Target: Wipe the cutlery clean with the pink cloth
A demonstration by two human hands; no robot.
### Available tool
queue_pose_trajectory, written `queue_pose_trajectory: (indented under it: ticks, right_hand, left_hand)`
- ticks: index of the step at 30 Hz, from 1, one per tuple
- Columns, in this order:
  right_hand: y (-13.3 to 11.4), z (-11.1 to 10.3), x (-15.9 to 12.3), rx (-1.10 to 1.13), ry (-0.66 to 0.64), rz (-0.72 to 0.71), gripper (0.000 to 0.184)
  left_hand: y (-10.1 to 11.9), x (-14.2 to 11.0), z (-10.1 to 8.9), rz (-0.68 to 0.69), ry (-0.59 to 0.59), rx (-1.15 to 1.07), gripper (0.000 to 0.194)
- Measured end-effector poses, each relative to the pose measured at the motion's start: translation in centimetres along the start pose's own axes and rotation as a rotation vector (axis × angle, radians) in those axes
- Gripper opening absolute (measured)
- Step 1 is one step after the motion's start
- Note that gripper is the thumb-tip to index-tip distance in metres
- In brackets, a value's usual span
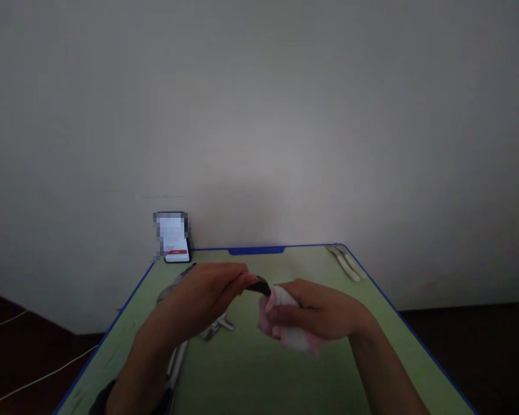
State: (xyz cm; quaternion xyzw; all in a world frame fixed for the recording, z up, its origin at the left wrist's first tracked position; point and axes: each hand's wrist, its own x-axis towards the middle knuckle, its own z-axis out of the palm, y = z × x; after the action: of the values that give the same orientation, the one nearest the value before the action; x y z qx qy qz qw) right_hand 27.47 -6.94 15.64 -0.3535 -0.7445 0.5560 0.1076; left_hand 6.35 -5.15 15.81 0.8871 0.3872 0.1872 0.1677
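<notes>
My left hand [210, 297] is closed on one end of a dark, curved piece of cutlery [259, 285]; its exact kind is hidden. The other end runs into a pink and white cloth [296, 339], bunched in my right hand [322, 311]. My right thumb presses the cloth around the piece, while the other fingers are mostly behind it. Both hands are above the middle of the green table [263, 377]. Below and beside my left hand lie several metal utensils [218, 327], partly covered by my hand and forearm.
Cutlery with cream handles [348, 268] lies at the table's far right corner. A phone [177, 253] with a lit screen stands at the far left, against the wall [259, 144]. White cables [38, 377] run along the dark floor at left. The table has a blue edge.
</notes>
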Motion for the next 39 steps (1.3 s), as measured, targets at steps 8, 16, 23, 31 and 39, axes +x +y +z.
queue_pose_trajectory:
  ticks: [8, 16, 23, 31, 39]
  right_hand:
    - [-0.2, 1.3, 1.0, -0.547, 0.457, 0.053, 0.026]
    - [-1.0, 1.6, 0.5, -0.518, 0.475, 0.078, 0.031]
    - [-0.9, 1.4, 0.6, -0.245, 0.311, -0.037, 0.029]
    - [-0.6, 1.6, 1.5, -0.350, 0.352, 0.004, 0.029]
    - [-0.2, 1.3, 1.7, -0.443, 0.383, -0.008, 0.023]
  left_hand:
    - [-0.1, 0.3, 0.2, -0.126, -0.070, -0.125, 0.050]
    - [0.4, 0.5, 0.6, -0.093, -0.113, -0.141, 0.037]
    - [1.2, -0.3, -0.4, -0.054, -0.175, -0.313, 0.030]
    - [0.3, -0.3, -0.5, -0.126, -0.241, -0.227, 0.030]
    - [-0.4, 0.0, -0.3, -0.140, -0.267, -0.407, 0.027]
